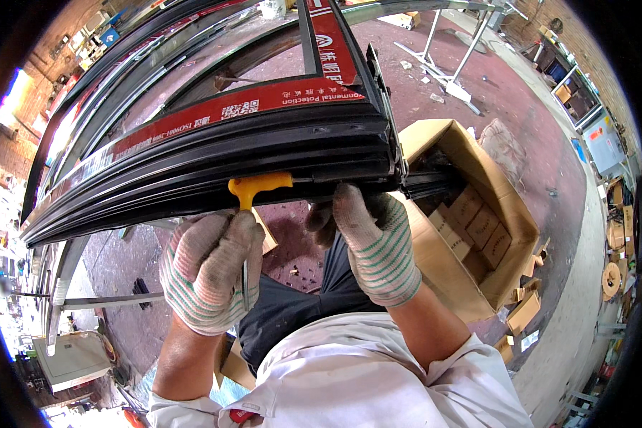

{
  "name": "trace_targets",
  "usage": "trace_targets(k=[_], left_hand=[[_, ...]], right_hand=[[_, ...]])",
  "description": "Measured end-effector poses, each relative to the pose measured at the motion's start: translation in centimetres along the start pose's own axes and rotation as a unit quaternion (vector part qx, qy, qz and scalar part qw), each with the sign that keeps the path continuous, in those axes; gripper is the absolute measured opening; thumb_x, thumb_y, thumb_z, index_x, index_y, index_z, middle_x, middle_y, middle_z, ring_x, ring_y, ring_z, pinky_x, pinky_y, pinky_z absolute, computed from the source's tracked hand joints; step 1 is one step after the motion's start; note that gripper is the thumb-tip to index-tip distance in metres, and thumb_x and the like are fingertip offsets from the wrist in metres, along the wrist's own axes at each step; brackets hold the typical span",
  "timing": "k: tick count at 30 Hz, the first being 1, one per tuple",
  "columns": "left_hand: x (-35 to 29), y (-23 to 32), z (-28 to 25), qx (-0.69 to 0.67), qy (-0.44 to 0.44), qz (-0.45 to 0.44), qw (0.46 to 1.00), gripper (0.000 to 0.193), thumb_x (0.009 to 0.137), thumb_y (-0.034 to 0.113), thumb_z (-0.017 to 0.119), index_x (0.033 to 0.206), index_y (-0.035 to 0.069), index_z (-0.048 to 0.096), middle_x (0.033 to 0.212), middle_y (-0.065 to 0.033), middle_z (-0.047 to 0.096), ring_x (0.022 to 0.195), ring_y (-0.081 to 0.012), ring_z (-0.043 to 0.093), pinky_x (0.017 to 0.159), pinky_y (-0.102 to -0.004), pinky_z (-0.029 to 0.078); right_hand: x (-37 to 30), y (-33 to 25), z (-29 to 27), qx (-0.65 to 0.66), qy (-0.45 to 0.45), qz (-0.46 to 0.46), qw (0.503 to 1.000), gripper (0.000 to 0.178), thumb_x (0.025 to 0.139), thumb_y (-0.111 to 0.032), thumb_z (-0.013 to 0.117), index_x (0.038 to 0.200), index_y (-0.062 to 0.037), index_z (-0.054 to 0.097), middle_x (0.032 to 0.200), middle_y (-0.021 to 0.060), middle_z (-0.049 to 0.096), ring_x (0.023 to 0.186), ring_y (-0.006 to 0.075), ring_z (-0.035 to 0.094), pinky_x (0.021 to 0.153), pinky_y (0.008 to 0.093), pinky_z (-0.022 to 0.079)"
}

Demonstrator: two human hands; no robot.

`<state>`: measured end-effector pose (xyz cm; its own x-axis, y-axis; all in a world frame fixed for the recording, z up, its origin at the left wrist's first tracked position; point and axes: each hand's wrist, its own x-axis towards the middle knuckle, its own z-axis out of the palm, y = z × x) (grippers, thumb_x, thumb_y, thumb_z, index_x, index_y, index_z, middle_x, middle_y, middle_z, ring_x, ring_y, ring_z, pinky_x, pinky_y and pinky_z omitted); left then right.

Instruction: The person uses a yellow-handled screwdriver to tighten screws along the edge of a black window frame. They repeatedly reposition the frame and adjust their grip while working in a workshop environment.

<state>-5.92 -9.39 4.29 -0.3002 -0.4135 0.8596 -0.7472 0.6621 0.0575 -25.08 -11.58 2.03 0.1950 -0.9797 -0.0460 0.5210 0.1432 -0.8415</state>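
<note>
Workshop, dark red floor (521, 143), brick walls. Open cardboard box (471, 221) of small cartons to the right. Black window frame (214, 153) with red protective film lies across view on a metal stand (71, 299). Left hand (207, 274), gloved, grip closed around the yellow-handled tool (253, 189), whose head sits at the frame's lower channel. Right hand (371, 239), gloved, fingers curled on the frame edge near the corner. Risk, judged: tool slipping out of the channel towards the right fingers; cause, off-line push.
</note>
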Motion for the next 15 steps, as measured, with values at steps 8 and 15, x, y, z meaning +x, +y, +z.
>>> trace_targets(k=[8,15], left_hand=[[2.4,1.0,-1.5,-0.044,-0.039,-0.109,0.992,0.029,0.078,-0.009,0.071,0.104,0.004,0.067,0.093,-0.0121,0.069,0.081,-0.0196,0.067,0.072,-0.0295,0.053],[3.6,0.6,-1.7,-0.069,-0.055,-0.129,0.988,0.026,0.080,-0.008,0.071,0.103,0.004,0.068,0.093,-0.0105,0.069,0.082,-0.0177,0.066,0.073,-0.0280,0.053]], right_hand=[[0.0,0.2,0.0,0.016,0.000,-0.002,1.000,0.023,0.096,-0.026,0.064,0.102,-0.0044,0.069,0.084,0.0034,0.070,0.071,0.0075,0.064,0.060,0.0205,0.049],[0.1,0.2,-0.2,0.010,-0.010,-0.003,1.000,0.022,0.097,-0.025,0.063,0.103,-0.0045,0.068,0.084,0.0039,0.070,0.072,0.0075,0.063,0.061,0.0206,0.049]])
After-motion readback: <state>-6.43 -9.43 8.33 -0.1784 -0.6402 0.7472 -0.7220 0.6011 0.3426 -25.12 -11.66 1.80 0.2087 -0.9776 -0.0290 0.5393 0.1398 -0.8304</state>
